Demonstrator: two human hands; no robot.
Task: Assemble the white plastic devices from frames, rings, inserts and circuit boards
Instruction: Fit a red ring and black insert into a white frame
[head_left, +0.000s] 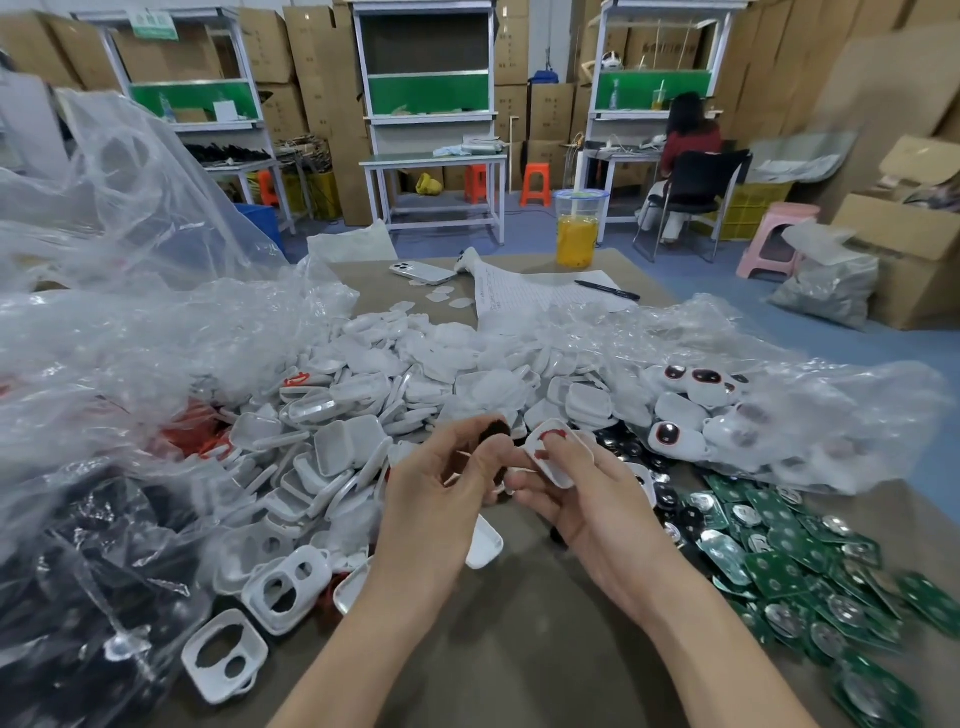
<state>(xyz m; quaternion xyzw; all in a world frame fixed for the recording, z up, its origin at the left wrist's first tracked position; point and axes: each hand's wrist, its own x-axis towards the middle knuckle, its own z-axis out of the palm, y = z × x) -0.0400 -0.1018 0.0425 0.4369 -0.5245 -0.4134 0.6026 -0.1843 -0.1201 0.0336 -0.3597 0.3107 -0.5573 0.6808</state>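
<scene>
Right hand (587, 514) pinches a white frame (562, 470) by its edges, a red ring (552, 432) showing inside, with the long axis pointing roughly away from me. Left hand (436, 483) pinches a dark, blurred insert (496, 430) just left of the frame, above the desk (519, 649). I judge the insert goes rightward into the frame.

Brown boxes (306, 67) are stacked high at the back. White work surfaces (428, 161) with green boards are set before them. A blue floor (675, 270) is seen. Orange stools (535, 182) are tucked by one, and a pink stool (779, 234) is placed at the right.
</scene>
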